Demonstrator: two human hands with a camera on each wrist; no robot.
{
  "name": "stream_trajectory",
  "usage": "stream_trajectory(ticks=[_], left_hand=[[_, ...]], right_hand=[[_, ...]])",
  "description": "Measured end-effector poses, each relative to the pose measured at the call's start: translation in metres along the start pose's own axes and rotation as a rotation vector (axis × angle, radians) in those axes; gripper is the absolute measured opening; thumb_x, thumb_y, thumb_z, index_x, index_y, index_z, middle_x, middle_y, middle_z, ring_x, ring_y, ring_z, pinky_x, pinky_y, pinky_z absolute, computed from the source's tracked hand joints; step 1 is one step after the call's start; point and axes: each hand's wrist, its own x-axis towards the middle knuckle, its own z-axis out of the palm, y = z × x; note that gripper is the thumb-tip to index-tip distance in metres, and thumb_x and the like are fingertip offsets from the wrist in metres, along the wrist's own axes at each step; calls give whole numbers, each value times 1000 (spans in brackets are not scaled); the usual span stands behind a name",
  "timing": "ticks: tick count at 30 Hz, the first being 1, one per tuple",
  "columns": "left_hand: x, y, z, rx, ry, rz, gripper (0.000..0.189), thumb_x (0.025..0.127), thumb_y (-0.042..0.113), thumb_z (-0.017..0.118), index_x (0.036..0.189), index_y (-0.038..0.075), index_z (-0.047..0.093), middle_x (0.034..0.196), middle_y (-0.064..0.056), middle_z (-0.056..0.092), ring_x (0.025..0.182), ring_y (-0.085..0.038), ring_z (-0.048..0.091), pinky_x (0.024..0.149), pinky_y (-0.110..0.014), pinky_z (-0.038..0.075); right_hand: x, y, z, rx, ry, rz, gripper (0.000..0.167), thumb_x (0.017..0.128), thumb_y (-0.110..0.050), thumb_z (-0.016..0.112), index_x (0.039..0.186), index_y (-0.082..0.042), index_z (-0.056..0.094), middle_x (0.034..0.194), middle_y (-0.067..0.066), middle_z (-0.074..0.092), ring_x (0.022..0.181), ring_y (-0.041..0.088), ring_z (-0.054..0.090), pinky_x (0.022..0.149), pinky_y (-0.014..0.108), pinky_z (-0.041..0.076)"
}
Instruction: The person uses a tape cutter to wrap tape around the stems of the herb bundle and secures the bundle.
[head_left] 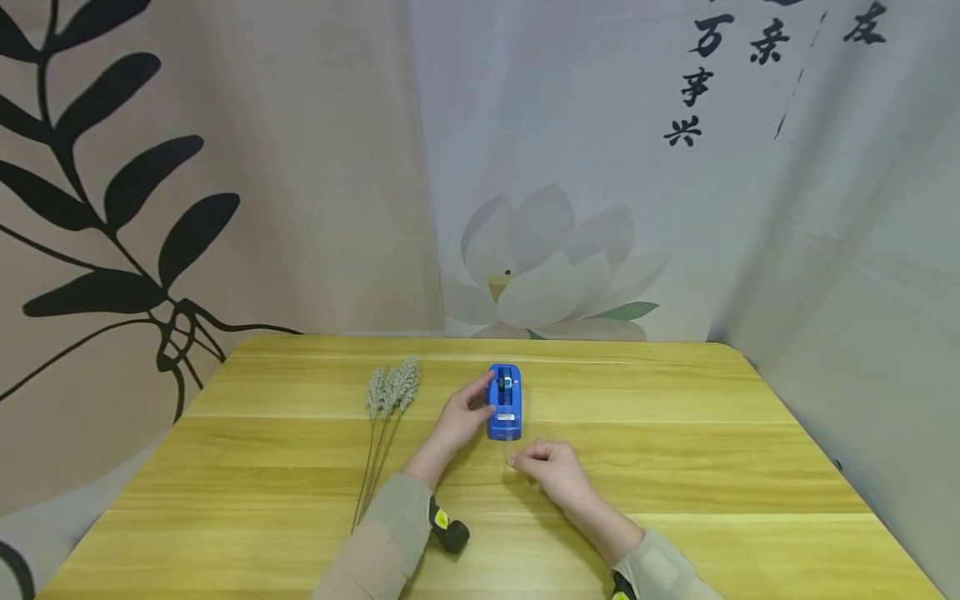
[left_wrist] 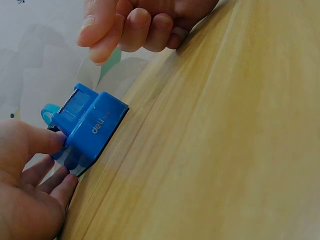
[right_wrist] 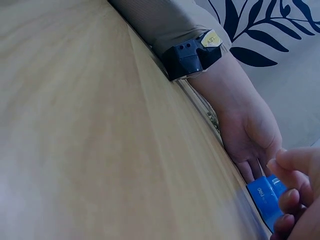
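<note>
A blue tape dispenser (head_left: 505,417) stands on the wooden table, its serrated cutting edge (left_wrist: 68,101) toward the person. My left hand (head_left: 462,418) holds it by its left side, the thumb near the cutter end and the fingers farther along. Just in front of the dispenser, my right hand (head_left: 553,472) has thumb and forefinger pinched together, the other fingers curled. A faint, clear strip of tape (head_left: 508,451) shows between the dispenser and those fingertips. In the right wrist view, the right hand hides part of the dispenser (right_wrist: 265,199).
Several dried grass stems (head_left: 385,425) with fluffy grey-green heads lie on the table (head_left: 675,467) left of the left hand. Black camera mounts (head_left: 452,533) sit on the wrists. A printed curtain (head_left: 337,208) hangs behind the table's far edge.
</note>
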Motion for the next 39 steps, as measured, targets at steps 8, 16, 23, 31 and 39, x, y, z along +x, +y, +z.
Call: stream_trajectory(ticks=[8, 16, 23, 31, 39], left_hand=[[0, -1, 0, 2, -3, 11, 59, 91, 1, 61, 145, 20, 46, 148, -15, 41, 132, -37, 41, 108, -49, 32], [0, 1, 0, -5, -1, -4, 58, 92, 1, 60, 145, 22, 46, 148, -14, 41, 132, -36, 41, 108, -47, 31], [-1, 2, 1, 1, 7, -16, 58, 92, 1, 59, 145, 22, 46, 148, -14, 41, 133, -35, 41, 109, -47, 31], [-1, 1, -1, 9, 2, -7, 58, 92, 2, 60, 145, 22, 46, 148, -15, 41, 132, -36, 41, 109, -48, 31], [0, 0, 0, 3, 2, -11, 58, 93, 2, 60, 145, 23, 46, 148, -14, 42, 132, -35, 41, 108, -47, 32]], right_hand=[[-8, -14, 1, 5, -8, 1, 15, 85, -5, 68, 83, 10, 71, 73, 0, 57, 68, 15, 48, 57, 23, 40], [-6, -3, 1, 12, -11, -28, 17, 84, -13, 73, 79, 4, 73, 73, -1, 58, 74, 15, 51, 69, 29, 42], [-8, 2, 1, 4, -24, -36, 16, 83, -10, 73, 78, 5, 72, 73, -1, 58, 74, 15, 52, 69, 28, 43], [-30, -31, 0, 1, -42, -37, 18, 83, -4, 70, 75, 12, 68, 70, 0, 55, 71, 15, 49, 67, 27, 40], [-27, -12, 1, -9, -51, -39, 19, 84, -7, 71, 74, 10, 69, 76, -1, 61, 77, 15, 53, 73, 29, 42]])
